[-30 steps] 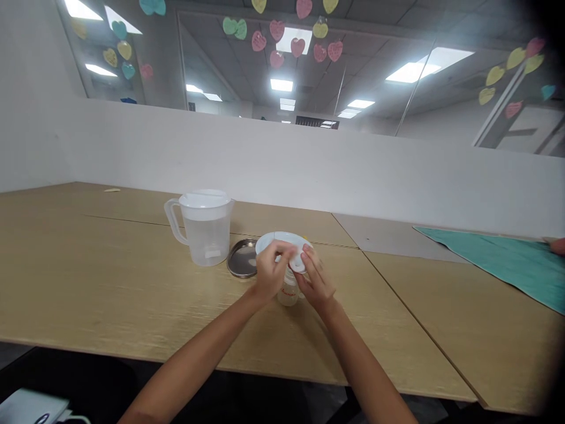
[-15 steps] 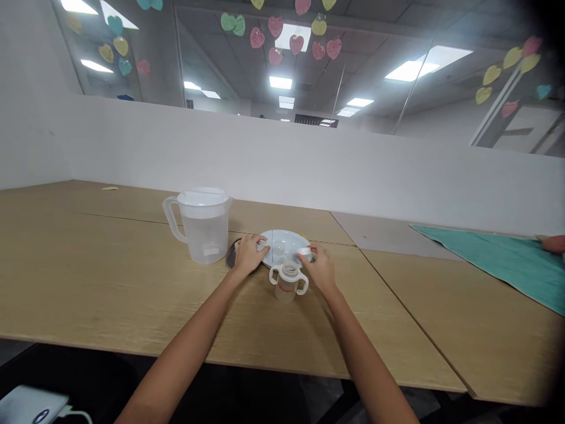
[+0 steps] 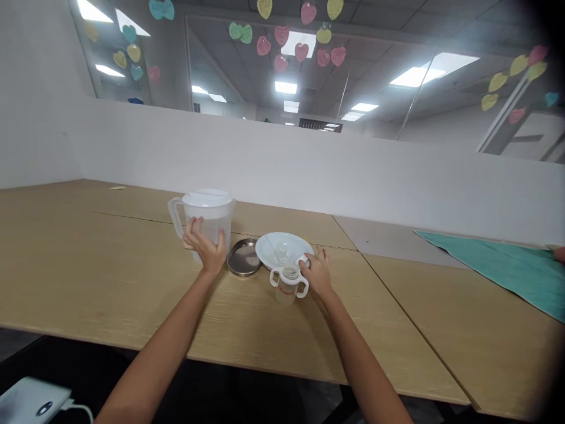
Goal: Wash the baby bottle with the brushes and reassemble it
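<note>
My left hand (image 3: 205, 245) is open in front of the clear plastic pitcher (image 3: 216, 227), fingers spread; whether it touches the pitcher I cannot tell. The pitcher has a white lid and a handle on its left. Over the right rim of the white bowl (image 3: 265, 250), my right hand (image 3: 316, 271) pinches a small white piece, like a cap (image 3: 303, 259). Clear parts (image 3: 281, 254), with what looks like a straw, lie in the bowl. Close in front stands a two-handled baby bottle (image 3: 286, 288), upright and uncapped, with red lettering.
A round metal tray (image 3: 244, 259) lies between pitcher and bowl. At the right, a green cloth (image 3: 485, 259) spreads over the tabletop, with part of a person's hand (image 3: 559, 254) at its edge. A white wall (image 3: 282, 159) stands behind the table.
My left hand has left the bowl's left side and moved left to the pitcher, uncovering the metal tray. My right hand stays at the bowl's right rim with the white piece.
</note>
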The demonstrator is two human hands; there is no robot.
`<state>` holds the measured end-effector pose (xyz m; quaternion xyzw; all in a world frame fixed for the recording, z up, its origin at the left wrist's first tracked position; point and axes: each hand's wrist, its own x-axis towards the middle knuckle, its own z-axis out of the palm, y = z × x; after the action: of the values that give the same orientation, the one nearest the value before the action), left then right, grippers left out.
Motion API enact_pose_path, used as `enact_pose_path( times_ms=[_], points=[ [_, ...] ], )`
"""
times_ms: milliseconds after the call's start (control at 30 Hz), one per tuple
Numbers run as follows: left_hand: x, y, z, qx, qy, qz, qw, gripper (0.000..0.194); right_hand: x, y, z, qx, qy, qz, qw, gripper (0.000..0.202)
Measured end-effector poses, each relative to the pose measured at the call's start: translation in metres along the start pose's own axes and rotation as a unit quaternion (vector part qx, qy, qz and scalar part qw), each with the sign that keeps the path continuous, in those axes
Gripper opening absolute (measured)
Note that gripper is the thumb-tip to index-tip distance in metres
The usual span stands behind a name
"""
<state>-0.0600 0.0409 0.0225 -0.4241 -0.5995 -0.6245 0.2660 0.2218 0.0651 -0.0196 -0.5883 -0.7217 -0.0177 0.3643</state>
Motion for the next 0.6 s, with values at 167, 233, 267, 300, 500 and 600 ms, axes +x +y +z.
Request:
enact_pose_path(
  times_ms=[167, 233, 267, 300, 500, 600],
  points=[
    [0.001, -0.042, -0.004, 0.014, -0.053, -0.070, 0.996, 0.098, 0.000, 0.002, 0.005, 0.003, -0.035, 0.018, 0.999, 0.038],
    [-0.002, -0.044, 0.000, 0.005, -0.065, -0.103, 0.993, 0.111, -0.001, 0.002, 0.005, 0.005, -0.040, 0.022, 0.999, 0.039],
    [-0.003, -0.042, 0.002, 0.002, -0.065, -0.120, 0.991, 0.116, -0.001, 0.001, 0.004, 0.006, -0.041, 0.025, 0.999, 0.040],
    [-0.004, -0.040, 0.005, 0.000, -0.065, -0.135, 0.989, 0.120, -0.002, 0.001, 0.004, 0.006, -0.041, 0.027, 0.999, 0.041],
    [-0.004, -0.033, 0.008, -0.001, -0.080, -0.145, 0.986, 0.122, -0.003, -0.002, 0.001, 0.005, -0.027, 0.033, 0.999, 0.042],
    [0.000, -0.036, 0.004, -0.004, -0.097, -0.142, 0.985, 0.121, -0.003, -0.002, 0.001, 0.013, -0.027, 0.041, 0.999, 0.041]
  ],
)
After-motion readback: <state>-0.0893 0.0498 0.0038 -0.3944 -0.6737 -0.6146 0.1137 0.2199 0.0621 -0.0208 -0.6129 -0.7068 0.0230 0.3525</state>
